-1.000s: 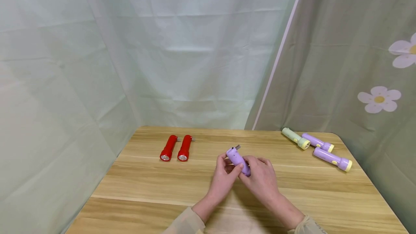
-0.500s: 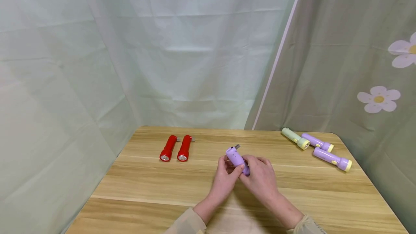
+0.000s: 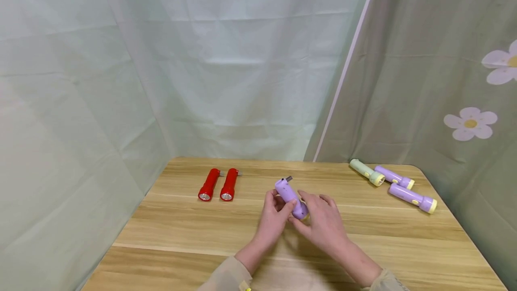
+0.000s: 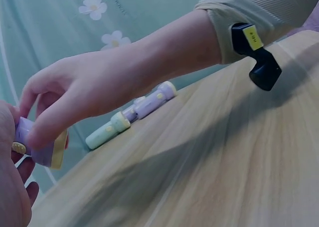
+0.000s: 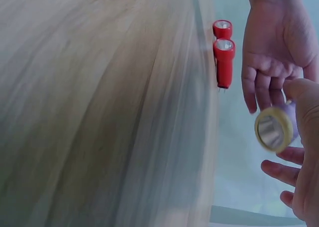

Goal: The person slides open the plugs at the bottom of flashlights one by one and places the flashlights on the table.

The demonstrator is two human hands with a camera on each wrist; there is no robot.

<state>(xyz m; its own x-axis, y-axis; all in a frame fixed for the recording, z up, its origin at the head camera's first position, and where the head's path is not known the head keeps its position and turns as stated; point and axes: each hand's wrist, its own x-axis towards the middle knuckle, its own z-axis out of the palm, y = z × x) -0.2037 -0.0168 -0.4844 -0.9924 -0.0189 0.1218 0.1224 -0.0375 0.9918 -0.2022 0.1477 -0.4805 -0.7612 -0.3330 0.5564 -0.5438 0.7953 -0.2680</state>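
The torch (image 3: 287,192) is light purple, with a pale yellow rim (image 4: 59,151) around its head (image 3: 300,211) and a yellow button (image 4: 19,147) on its side. It slants in the left grip (image 3: 273,219) above the worktop (image 3: 181,223), its tail (image 3: 281,185) pointing forward and leftward, a grey metal piece (image 3: 289,178) jutting from it. A silvery reflector (image 5: 270,131) shows inside the rim.

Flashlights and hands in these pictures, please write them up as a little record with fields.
Held item: purple flashlight, metal prongs out
Left hand: holds its body
Right hand: holds its head end
Table's left: two red flashlights, side by side
Table's right: green flashlight, two purple flashlights
Surface: wood-grain table
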